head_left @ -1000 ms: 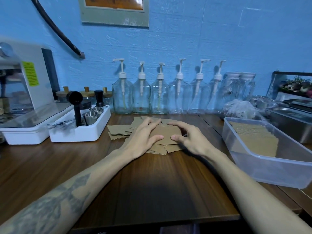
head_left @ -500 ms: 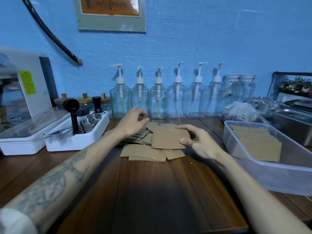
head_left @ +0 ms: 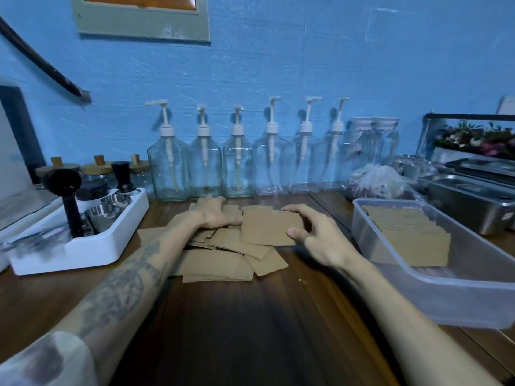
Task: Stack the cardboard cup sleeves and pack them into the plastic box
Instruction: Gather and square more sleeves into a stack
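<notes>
Since half a second ago, the left hand point(head_left: 216, 214) has dropped from above the pile onto the loose cardboard cup sleeves point(head_left: 223, 252) at the centre of the frame, while the right hand point(head_left: 315, 238) keeps its grip on one sleeve point(head_left: 267, 228).

Largest in view, the dark wooden counter point(head_left: 250, 330) fills the lower half. At the right of the frame sits the clear plastic box point(head_left: 459, 299), holding a row of brown sleeves point(head_left: 407, 238) that stand on edge, packed face to face along its far side. At the left a white tray point(head_left: 83, 246) carries small metal cups point(head_left: 101, 213) and black-handled tools. Along the blue wall in the middle stands a line of clear pump bottles point(head_left: 239, 168), and a steel pan point(head_left: 471, 201) lies behind the box at the right.

Both hands meet over the pile. Left hand: fingers bent down onto the scattered sleeves at the far edge of the heap, though whether it pinches any I cannot tell. Right hand: thumb on the near face of the single flat sleeve, fingers curled over its far edge, clamped on it and holding it slightly raised over the others.

Flat, tan and slightly curved along their long edges, the sleeves lie overlapped at different angles, just left of the box.
</notes>
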